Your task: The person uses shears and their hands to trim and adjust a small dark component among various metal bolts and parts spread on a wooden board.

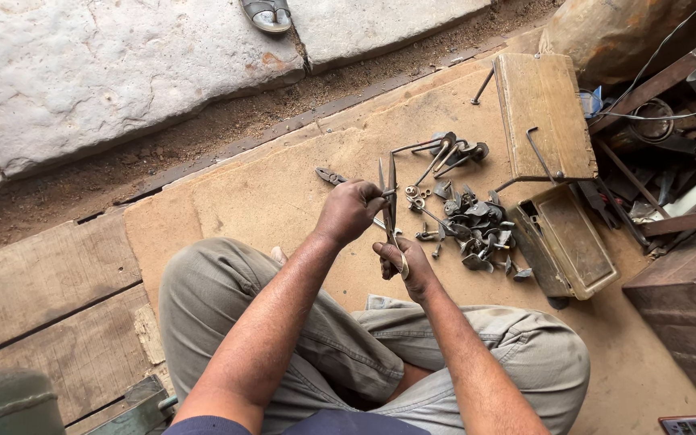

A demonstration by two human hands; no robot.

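Presently, at far left, a green metal object (2, 403) is cut off by the frame edge and cannot be identified. Left hand (350, 211) is clenched around the upper part of a pair of scissors (391, 217), blades upright and slightly parted. Right hand (406, 266) is closed about the handle end, below. Judged rigid steel, moderately light, edges sharp; hold best taken at handles and pivot, never the blades. Handle loops are hidden within the fingers. Further right, a heap of scissor parts (473, 225) lies jumbled on the floor mat (259, 193), individual pieces indistinct.
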